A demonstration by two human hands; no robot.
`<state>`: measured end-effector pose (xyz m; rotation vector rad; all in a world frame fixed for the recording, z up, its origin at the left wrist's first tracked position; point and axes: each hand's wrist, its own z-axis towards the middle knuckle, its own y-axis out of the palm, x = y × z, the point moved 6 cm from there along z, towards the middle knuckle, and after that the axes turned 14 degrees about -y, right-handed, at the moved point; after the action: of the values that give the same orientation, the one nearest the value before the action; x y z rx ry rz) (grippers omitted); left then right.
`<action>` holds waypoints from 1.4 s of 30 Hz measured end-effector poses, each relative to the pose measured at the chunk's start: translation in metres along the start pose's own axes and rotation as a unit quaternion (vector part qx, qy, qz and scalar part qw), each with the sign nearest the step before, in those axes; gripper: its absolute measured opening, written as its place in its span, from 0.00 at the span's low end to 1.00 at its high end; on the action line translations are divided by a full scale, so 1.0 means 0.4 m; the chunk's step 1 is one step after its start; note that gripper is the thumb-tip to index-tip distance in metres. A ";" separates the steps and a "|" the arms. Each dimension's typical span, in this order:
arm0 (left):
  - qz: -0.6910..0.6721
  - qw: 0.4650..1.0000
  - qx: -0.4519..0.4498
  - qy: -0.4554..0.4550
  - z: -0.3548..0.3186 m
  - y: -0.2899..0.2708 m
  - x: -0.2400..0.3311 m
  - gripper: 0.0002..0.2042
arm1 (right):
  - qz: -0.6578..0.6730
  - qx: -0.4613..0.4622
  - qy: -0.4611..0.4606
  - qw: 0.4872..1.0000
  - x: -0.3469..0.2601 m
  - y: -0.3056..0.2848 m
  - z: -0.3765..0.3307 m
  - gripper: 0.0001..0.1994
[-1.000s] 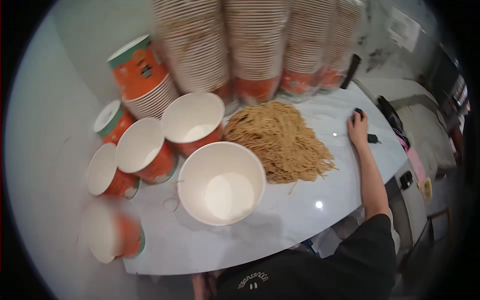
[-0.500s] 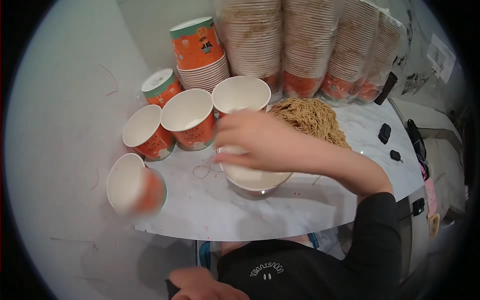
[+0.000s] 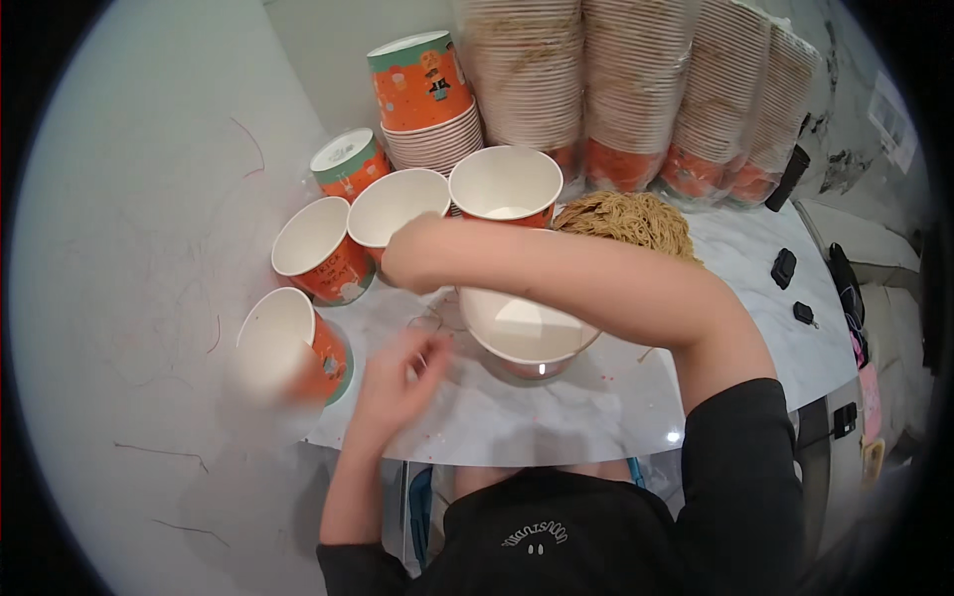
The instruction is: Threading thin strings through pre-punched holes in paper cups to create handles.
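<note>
The right grip [image 3: 415,255] is just in front of an orange paper tub [image 3: 396,199], its fingers hidden, so I cannot tell how open it is or what it holds. Nearer the body, the left grip [image 3: 397,385] is blurred but half open, thumb parted from fingers, any hold unclear. Right of both grips, a large white-lined paper tub [image 3: 535,336] stands on the marbled surface [image 3: 636,412], with a heap of tan strands [image 3: 636,219] farther right.
</note>
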<state>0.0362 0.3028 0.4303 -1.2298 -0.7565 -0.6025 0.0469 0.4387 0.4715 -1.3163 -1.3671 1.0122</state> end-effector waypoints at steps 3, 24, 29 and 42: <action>0.207 0.971 0.099 -0.070 0.153 0.015 -0.208 0.12 | 0.071 0.188 0.051 0.978 -0.009 -0.121 -0.131 0.11; 0.001 0.989 0.148 0.013 0.115 -0.129 0.163 0.03 | 0.351 0.495 -0.193 0.771 -0.160 -0.090 -0.684 0.14; -0.117 0.977 0.031 0.178 0.134 -0.064 0.377 0.03 | 0.359 0.603 -0.005 0.712 -0.045 -0.054 -0.540 0.22; -0.260 0.954 -0.048 0.142 0.265 0.024 0.243 0.05 | 0.772 0.474 -0.015 0.422 0.016 0.056 -0.467 0.11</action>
<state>0.0845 0.4072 0.5171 -0.9989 -0.8156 -1.2346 0.2344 0.4376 0.4887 -1.2439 1.0734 2.3720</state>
